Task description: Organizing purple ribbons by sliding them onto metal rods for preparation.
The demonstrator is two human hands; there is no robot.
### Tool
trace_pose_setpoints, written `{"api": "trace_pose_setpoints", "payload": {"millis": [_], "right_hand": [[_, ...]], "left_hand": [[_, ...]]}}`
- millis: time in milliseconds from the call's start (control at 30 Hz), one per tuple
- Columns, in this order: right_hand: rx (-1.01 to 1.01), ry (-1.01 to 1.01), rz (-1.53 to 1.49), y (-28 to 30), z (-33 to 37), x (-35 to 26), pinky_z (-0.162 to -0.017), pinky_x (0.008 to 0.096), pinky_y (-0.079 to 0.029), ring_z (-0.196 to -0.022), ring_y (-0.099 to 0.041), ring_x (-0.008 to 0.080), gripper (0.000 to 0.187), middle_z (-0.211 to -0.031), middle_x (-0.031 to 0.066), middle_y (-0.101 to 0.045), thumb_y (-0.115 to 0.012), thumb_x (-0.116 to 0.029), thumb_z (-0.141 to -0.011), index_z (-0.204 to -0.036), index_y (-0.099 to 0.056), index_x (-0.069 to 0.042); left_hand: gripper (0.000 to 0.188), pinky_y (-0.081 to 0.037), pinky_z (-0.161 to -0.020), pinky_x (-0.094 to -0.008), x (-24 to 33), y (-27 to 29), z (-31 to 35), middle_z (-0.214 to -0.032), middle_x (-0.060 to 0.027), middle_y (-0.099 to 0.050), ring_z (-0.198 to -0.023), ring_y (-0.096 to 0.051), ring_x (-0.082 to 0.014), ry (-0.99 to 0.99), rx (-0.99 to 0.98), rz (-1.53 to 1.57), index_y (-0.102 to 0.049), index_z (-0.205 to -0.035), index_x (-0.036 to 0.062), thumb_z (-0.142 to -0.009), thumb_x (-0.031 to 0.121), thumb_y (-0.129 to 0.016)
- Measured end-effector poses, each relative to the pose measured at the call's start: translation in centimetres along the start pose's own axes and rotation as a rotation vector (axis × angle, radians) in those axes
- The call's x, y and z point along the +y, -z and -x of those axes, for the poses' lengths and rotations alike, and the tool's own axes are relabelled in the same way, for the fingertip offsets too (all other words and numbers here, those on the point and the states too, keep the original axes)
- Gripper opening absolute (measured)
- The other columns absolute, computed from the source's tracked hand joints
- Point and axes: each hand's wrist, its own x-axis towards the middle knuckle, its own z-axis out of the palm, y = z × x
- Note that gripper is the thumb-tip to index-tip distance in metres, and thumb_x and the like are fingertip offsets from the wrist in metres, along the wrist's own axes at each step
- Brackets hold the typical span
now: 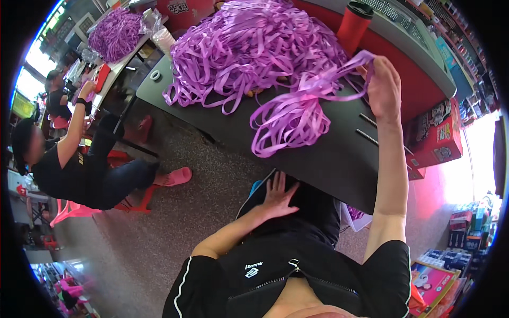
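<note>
My right hand (384, 87) is raised over the right end of the dark table (339, 164), closed on a loop of flat purple ribbon (347, 98). From there the ribbon runs left to a loose bundle of purple ribbon loops (294, 127) near the table's front edge. Behind that bundle rises a large heap of purple ribbon (254, 47). My left hand (278, 196) lies on my thigh, fingers spread, holding nothing.
A red cup with a black lid (354, 26) stands behind the heap. Thin silvery rods (367, 137) lie right. A white tape roll (155, 75) sits at the left corner. On the left, another person (69, 164) sits by a second table with more ribbon (114, 34).
</note>
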Motion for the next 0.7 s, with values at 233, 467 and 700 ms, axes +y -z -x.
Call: {"api": "trace_pose_setpoints", "payload": {"millis": [233, 467, 700], "right_hand": [[-0.146, -0.197, -0.158, -2.1, 0.4, -1.5, -0.073, 0.0244, -0.052, -0.076, -0.063, 0.0104, 0.022, -0.085, 0.0047, -0.067, -0.058, -0.022, -0.093, -0.097, -0.064, -0.001], [-0.16, -0.354, -0.325, -2.4, 0.6, -0.1, -0.066, 0.0226, -0.052, -0.069, -0.064, 0.0094, 0.024, -0.08, 0.0036, -0.067, -0.062, -0.025, -0.092, -0.095, -0.066, -0.002], [-0.31, -0.426, -0.444, -1.7, 0.5, 0.6, -0.063, 0.0266, -0.053, -0.066, -0.064, 0.0119, 0.025, -0.079, 0.0039, -0.066, -0.059, -0.028, -0.093, -0.094, -0.065, -0.004]], "left_hand": [[0.029, -0.051, -0.081, -0.029, 6.5, 21.2, 1.3, -0.098, -0.0119, -0.068, -0.092, -0.065, -0.0191, -0.198, -0.242, 0.778, -0.063, -0.112, 0.0017, -0.087, 0.014, -0.064], [0.025, -0.049, -0.082, -0.0241, 7.6, 28.6, -7.3, -0.096, -0.0059, -0.065, -0.085, -0.062, -0.0136, -0.283, 0.887, 0.405, -0.062, -0.106, 0.0013, -0.083, 0.007, -0.069], [0.022, -0.051, -0.074, -0.0218, 7.8, 29.1, -13.0, -0.093, -0.0041, -0.065, -0.077, -0.062, -0.0093, -0.151, 0.503, 1.145, -0.061, -0.107, 0.0008, -0.089, 0.013, -0.064]]}}
